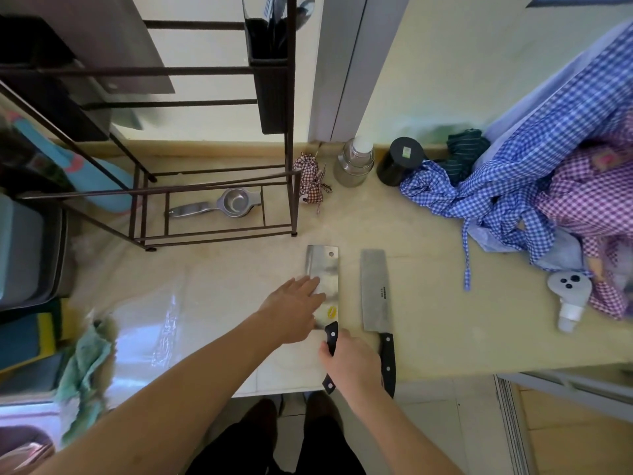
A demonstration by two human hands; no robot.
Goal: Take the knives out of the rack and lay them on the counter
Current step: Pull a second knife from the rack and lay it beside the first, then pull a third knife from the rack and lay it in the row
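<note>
Two cleavers lie side by side on the beige counter [428, 303], blades pointing away from me. The shiny cleaver [329, 269] with a hole near its tip and a yellow sticker has my right hand [352, 365] wrapped around its black handle. My left hand [294, 306] rests flat, fingers spread, on the left side of that blade. The duller cleaver [375, 293] lies free just to the right, its black handle overhanging the counter's front edge. The dark metal rack [212, 132] stands at the back left; a large blade [113, 42] still hangs in its upper part.
A metal lemon squeezer [219, 204] lies in the rack's base. A glass jar [354, 162] and black jar [400, 161] stand by the wall. Checked cloths [548, 186] pile at the right, with a white spray bottle [570, 296]. Plastic film [150, 320] and a green rag [89, 368] lie left.
</note>
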